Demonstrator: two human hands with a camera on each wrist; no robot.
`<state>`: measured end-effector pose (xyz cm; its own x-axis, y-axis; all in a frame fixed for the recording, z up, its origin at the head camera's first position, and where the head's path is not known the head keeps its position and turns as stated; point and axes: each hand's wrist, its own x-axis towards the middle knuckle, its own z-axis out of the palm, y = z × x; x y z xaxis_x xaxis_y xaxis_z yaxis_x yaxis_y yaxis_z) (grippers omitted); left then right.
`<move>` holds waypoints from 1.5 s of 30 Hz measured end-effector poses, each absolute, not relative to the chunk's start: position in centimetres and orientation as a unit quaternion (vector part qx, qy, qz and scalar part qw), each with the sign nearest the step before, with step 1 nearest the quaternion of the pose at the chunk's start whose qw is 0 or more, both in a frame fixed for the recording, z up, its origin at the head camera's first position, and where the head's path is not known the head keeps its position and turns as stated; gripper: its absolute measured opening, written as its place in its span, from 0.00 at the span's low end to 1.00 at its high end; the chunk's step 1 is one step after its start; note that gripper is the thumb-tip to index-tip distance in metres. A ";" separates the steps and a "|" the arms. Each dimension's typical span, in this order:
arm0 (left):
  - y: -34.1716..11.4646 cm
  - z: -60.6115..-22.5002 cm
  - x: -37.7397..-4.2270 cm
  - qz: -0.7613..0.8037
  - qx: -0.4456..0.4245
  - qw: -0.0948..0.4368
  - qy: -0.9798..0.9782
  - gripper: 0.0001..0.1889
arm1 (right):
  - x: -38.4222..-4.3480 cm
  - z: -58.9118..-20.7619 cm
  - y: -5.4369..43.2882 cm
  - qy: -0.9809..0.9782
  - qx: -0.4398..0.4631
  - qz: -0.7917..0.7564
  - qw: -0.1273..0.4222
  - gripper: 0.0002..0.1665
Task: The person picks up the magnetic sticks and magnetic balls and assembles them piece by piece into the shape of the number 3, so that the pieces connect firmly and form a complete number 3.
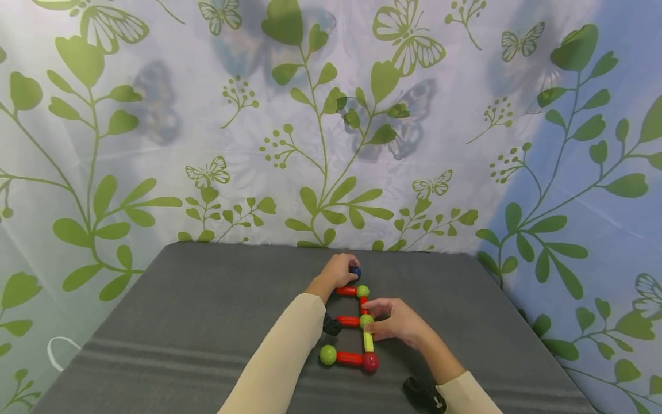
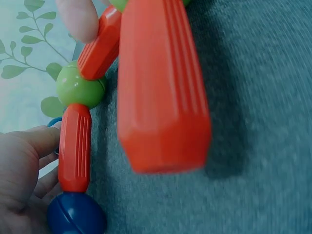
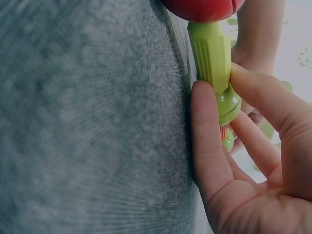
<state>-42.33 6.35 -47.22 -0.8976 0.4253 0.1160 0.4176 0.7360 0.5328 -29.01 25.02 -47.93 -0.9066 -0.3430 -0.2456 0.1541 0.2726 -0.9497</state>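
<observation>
Red and yellow-green rods joined by balls form a ladder-like toy frame lying on the grey surface. My left hand (image 1: 338,270) grips a dark blue ball (image 1: 355,271) at the far end, beside the far green ball (image 1: 363,291). Another blue ball (image 2: 77,214) joins the far red rod (image 2: 74,148), close to my left hand. My right hand (image 1: 395,323) holds the frame's right side, its thumb and a finger pinching the yellow-green rod (image 3: 210,53) near the middle green ball (image 3: 228,105). One right fingertip touches a red rod (image 2: 100,46).
At the frame's near end, a red ball (image 1: 370,361) and a red rod (image 1: 349,358) link to a green ball (image 1: 328,355). Black wrist cameras (image 1: 424,395) sit at the sleeves. A leaf-patterned curtain (image 1: 331,126) hangs behind the grey surface (image 1: 217,299).
</observation>
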 end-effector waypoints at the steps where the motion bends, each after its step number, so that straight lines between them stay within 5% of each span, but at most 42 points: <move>1: 6.3 -47.1 -42.2 0.284 0.227 0.007 0.932 0.13 | -29.0 -48.0 25.0 0.771 -0.061 -0.599 0.207 0.36; 29: 1.8 -45.6 -35.3 0.316 0.308 -0.060 0.895 0.16 | -28.5 -47.5 24.9 0.770 -0.065 -0.599 0.211 0.36; 45: -2.1 -46.5 -32.4 0.430 0.280 0.006 0.859 0.15 | -28.5 -47.3 24.6 0.770 -0.057 -0.599 0.211 0.39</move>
<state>-32.40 -2.08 -46.48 -0.8436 0.4851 0.2301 0.4749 0.4743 0.7413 -28.52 24.58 -47.31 -0.9041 -0.3416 -0.2567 0.1651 0.2749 -0.9472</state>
